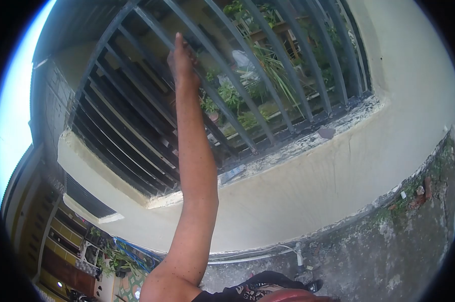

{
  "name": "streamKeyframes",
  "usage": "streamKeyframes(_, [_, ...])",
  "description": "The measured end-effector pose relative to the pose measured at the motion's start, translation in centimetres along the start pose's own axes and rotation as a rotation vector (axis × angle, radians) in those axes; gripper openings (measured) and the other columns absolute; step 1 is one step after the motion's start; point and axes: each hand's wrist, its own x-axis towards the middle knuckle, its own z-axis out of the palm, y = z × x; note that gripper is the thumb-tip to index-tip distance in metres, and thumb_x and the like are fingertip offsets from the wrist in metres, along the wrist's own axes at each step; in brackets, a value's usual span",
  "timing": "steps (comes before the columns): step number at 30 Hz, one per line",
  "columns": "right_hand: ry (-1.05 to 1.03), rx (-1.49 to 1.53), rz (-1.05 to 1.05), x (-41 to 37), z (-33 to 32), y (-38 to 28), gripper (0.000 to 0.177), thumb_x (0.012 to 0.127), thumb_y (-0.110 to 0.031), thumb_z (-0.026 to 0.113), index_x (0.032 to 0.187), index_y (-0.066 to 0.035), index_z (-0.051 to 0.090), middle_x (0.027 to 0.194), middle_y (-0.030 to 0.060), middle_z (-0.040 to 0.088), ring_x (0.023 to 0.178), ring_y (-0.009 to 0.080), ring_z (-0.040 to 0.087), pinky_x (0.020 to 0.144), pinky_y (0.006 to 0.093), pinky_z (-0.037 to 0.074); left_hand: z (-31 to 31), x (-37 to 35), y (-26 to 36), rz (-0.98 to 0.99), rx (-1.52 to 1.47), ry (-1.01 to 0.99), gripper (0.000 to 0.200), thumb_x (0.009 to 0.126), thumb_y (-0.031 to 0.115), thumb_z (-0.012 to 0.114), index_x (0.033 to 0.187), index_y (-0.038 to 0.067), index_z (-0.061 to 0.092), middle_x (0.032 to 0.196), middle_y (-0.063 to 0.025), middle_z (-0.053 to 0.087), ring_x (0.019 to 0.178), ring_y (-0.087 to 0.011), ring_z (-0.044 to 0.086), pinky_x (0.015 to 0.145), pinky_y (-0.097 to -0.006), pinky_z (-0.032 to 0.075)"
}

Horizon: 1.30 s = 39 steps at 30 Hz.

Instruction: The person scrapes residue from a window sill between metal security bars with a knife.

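My left arm stretches up from the bottom edge to a window grille of dark grey metal bars (237,93). At its end my left hand (183,61) is closed around one metal bar (215,95), in the upper middle of the view. The thumb points upward, and the other fingers curl on the right side, partly hidden. Just below the bars runs a rough, flaking concrete sill (308,133), with a small flat grey fragment (326,133) lying on it. My right hand is out of view.
Green plants (230,93) and a wooden railing stand behind the bars. The pale wall (298,191) curves below the sill. A white pipe (252,258) runs along its foot, over stained concrete ground (358,256). Blue hose (132,251) and potted plants sit at lower left.
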Motion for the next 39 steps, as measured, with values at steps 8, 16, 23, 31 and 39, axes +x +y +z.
streamKeyframes(8, [0.082, 0.319, -0.531, -1.0, -4.1, -30.0, 0.044, 0.105, -0.049, 0.048, 0.101, -0.006, 0.056, 0.071, 0.0093, 0.062, 0.048, 0.0193, 0.055, 0.041, 0.0351, 0.038, 0.1, 0.3, -0.5, 0.055, -0.051, -0.033, 0.042, 0.096, 0.047, 0.071, 0.094, 0.009, 0.054, 0.065, 0.0060, 0.034, 0.055, -0.0070, 0.034, 0.051, -0.0272, 0.030])
streamKeyframes(16, [0.176, 0.255, -0.755, -11.7, -4.2, -33.3, 0.045, 0.106, -0.049, 0.047, 0.098, -0.006, 0.057, 0.070, 0.0087, 0.063, 0.048, 0.0178, 0.056, 0.040, 0.0326, 0.038, 0.3, 0.7, -1.1, 0.180, -0.062, -0.030, 0.042, 0.098, 0.048, 0.067, 0.107, 0.007, 0.068, 0.085, -0.0048, 0.067, 0.073, -0.0172, 0.062, 0.073, -0.0352, 0.052])
streamKeyframes(23, [0.165, 0.083, -0.255, -8.4, 1.4, -7.5, 0.042, 0.106, -0.044, 0.048, 0.105, -0.003, 0.061, 0.080, 0.0169, 0.068, 0.056, 0.0262, 0.061, 0.048, 0.0457, 0.046, -0.3, 1.5, -2.0, 0.207, 0.275, 0.005, 0.052, 0.095, 0.041, 0.065, 0.120, -0.005, 0.063, 0.113, -0.0340, 0.068, 0.109, -0.0465, 0.067, 0.095, -0.0522, 0.052])
streamKeyframes(31, [0.254, 0.018, -0.308, -15.2, 6.9, -7.9, 0.043, 0.106, -0.042, 0.049, 0.103, -0.001, 0.062, 0.080, 0.0182, 0.069, 0.059, 0.0285, 0.063, 0.050, 0.0464, 0.048, 0.7, 0.9, -2.4, 0.200, 0.111, -0.043, 0.054, 0.094, 0.022, 0.064, 0.134, -0.010, 0.048, 0.117, -0.0379, 0.065, 0.108, -0.0501, 0.066, 0.094, -0.0549, 0.053])
streamKeyframes(39, [0.295, -0.015, -0.484, -18.9, 8.6, -15.7, 0.043, 0.105, -0.040, 0.050, 0.101, 0.000, 0.063, 0.080, 0.0196, 0.070, 0.062, 0.0308, 0.066, 0.052, 0.0470, 0.050, 3.5, 0.4, -3.9, 0.296, 0.032, 0.084, 0.055, 0.103, 0.024, 0.056, 0.143, -0.008, 0.035, 0.126, -0.0308, 0.057, 0.117, -0.0443, 0.061, 0.095, -0.0516, 0.053])
